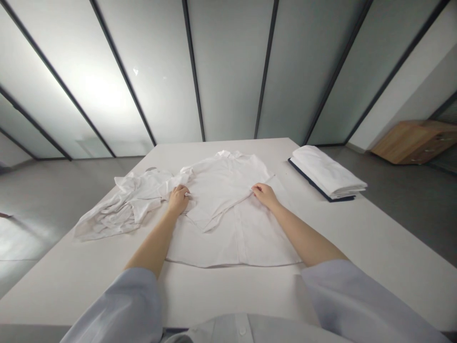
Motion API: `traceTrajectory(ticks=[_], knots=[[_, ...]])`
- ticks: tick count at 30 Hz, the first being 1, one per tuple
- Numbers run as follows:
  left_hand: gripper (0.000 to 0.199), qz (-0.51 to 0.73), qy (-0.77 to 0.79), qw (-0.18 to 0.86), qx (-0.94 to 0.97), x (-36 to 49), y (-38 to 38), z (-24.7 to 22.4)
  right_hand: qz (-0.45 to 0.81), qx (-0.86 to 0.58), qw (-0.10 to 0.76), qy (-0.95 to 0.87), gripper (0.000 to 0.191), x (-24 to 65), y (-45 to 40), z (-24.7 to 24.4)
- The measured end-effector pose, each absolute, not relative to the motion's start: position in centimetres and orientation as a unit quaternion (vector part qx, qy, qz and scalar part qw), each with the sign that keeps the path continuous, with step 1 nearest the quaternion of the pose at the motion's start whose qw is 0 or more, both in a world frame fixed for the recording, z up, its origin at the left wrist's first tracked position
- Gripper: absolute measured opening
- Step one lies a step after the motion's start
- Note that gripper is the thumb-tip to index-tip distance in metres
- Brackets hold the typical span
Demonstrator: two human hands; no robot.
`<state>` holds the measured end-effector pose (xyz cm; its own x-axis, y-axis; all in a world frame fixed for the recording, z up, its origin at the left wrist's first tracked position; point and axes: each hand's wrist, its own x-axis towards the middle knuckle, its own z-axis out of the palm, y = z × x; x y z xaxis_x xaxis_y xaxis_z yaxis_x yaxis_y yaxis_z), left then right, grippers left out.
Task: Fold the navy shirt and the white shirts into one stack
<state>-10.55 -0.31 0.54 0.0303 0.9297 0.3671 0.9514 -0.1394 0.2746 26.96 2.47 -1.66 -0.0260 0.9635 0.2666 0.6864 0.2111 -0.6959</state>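
Note:
A white shirt [217,247] lies spread on the table before me, its collar at the far end and its hem towards me. One sleeve is folded slantwise across the front. My right hand [263,194] pinches cloth of the shirt on its right side. On the left side, my left hand [179,197] is closed on a bit of the same shirt, near where the sleeve cloth bunches. A crumpled heap of white clothes [124,209] lies just left of my left hand and meets the shirt's left edge.
A folded white stack [324,169] with a dark layer [321,190] beneath sits at the table's right. The white table [371,257] reaches towards frosted glass panels [228,71]. A wooden cabinet [414,140] stands on the floor at the far right.

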Motion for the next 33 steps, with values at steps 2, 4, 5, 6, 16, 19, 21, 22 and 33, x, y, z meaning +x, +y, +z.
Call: traceTrajectory(ticks=[2, 4, 5, 6, 16, 19, 21, 22, 33], knots=[[0.029, -0.288, -0.659, 0.02, -0.695, -10.8, -0.1, 1.4, 0.193, -0.603, 0.337, -0.697, 0.022, 26.9, 2.5, -1.5], [0.029, -0.346, -0.659, 0.005, -0.668, -11.1, 0.6, 2.7, 0.192, -0.614, 0.297, -0.705, 0.02, 26.7, 2.8, -1.1], [0.03, -0.374, -0.656, -0.009, -0.655, -11.1, 1.1, 3.5, 0.193, -0.619, 0.272, -0.711, 0.018, 26.6, 3.0, -0.7], [0.031, -0.399, -0.651, -0.025, -0.645, -10.9, 1.7, 4.4, 0.195, -0.622, 0.246, -0.717, 0.017, 26.5, 3.3, -0.3], [0.035, -0.379, -0.414, -0.153, -0.813, 1.6, 5.5, 10.2, 0.347, -0.412, 0.436, -0.721, 0.039, 18.3, 3.4, 6.1], [0.044, -0.413, -0.411, -0.104, -0.806, 2.7, 4.6, 9.4, 0.42, -0.433, 0.544, -0.584, 0.026, 18.1, 3.1, 6.1], [0.047, -0.435, -0.461, -0.037, -0.772, 1.7, 3.7, 8.2, 0.456, -0.453, 0.613, -0.459, 0.024, 19.8, 3.4, 5.7], [0.046, -0.432, -0.49, -0.004, -0.757, 0.9, 3.3, 7.5, 0.465, -0.463, 0.64, -0.4, 0.024, 21.1, 3.6, 5.3], [0.08, -0.109, -0.601, -0.026, -0.791, -4.1, 3.4, 0.6, 0.547, -0.516, 0.623, -0.216, 0.029, 31.4, -1.0, 1.5]])
